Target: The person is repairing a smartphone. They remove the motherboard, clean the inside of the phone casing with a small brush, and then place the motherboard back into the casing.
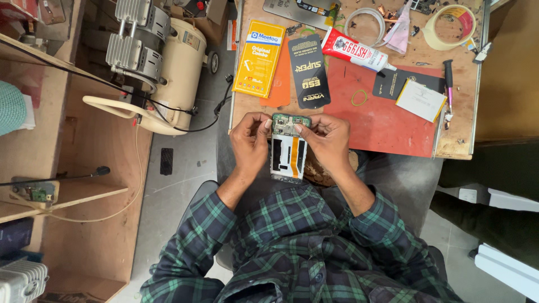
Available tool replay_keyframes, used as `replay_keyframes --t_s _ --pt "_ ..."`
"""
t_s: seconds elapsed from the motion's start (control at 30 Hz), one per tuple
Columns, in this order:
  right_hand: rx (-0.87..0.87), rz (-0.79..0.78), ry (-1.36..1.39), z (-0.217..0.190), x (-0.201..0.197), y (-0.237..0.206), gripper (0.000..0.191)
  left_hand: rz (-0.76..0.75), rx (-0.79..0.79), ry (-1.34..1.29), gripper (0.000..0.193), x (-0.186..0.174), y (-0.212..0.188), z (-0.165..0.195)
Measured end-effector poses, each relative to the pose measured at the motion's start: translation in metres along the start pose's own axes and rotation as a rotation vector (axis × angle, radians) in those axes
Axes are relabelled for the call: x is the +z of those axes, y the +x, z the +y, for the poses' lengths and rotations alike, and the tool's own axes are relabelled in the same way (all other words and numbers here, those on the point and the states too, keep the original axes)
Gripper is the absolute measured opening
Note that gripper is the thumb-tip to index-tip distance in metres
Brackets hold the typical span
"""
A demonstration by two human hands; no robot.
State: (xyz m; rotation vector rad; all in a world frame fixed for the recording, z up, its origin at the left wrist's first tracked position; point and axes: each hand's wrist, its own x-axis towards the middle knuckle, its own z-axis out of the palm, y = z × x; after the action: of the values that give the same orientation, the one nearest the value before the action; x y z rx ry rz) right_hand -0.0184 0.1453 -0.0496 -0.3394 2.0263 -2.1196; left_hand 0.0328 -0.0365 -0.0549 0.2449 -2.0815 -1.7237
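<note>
Both hands, left [251, 147] and right [327, 145], grip the opened phone [288, 147] by its edges above the lap, just short of the desk [449, 101], thumbs at the top — best kept light there.

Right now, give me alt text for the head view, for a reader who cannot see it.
Both hands, left hand and right hand, hold an opened smartphone with its orange flex cable exposed, at the edge of a cluttered wooden workbench. An adhesive tube and tape roll lie beyond.

Phone repair workshop, cluttered wooden bench [457, 140], glue tube [355, 50], tape roll [449, 25], air compressor [168, 62]
</note>
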Motion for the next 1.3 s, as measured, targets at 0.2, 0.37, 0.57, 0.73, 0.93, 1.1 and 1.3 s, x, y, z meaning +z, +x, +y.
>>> replay_keyframes --t_s 0.2,0.37,0.57,0.73,0.93,1.1,1.3 --pt "0.001 0.022 -0.003 0.001 -0.002 0.0 0.008 0.036 0.125 -0.069 0.013 -0.004 0.006 0.01" --pt "0.064 0.052 0.129 -0.006 -0.016 0.002 0.009 0.178 0.154 0.108 0.021 -0.014 0.013 0.021" --pt "0.099 0.013 0.184 -0.015 -0.023 -0.005 0.01 -0.138 -0.119 -0.414 0.035 0.001 0.001 0.018" --pt "0.079 -0.08 0.231 -0.018 -0.017 -0.017 0.013 -0.325 -0.242 -0.539 0.02 0.009 -0.023 0.014" --pt "0.0 -0.071 0.185 -0.023 -0.013 -0.017 0.017 -0.243 -0.228 -0.402 0.013 0.007 -0.024 0.024" --pt "-0.005 -0.068 0.195 -0.026 -0.007 -0.02 0.015 -0.233 -0.139 -0.278 0.007 0.007 -0.021 0.036" --pt "-0.048 -0.028 0.204 -0.023 0.004 -0.021 0.011 -0.195 0.008 -0.166 0.008 0.008 -0.024 0.041"
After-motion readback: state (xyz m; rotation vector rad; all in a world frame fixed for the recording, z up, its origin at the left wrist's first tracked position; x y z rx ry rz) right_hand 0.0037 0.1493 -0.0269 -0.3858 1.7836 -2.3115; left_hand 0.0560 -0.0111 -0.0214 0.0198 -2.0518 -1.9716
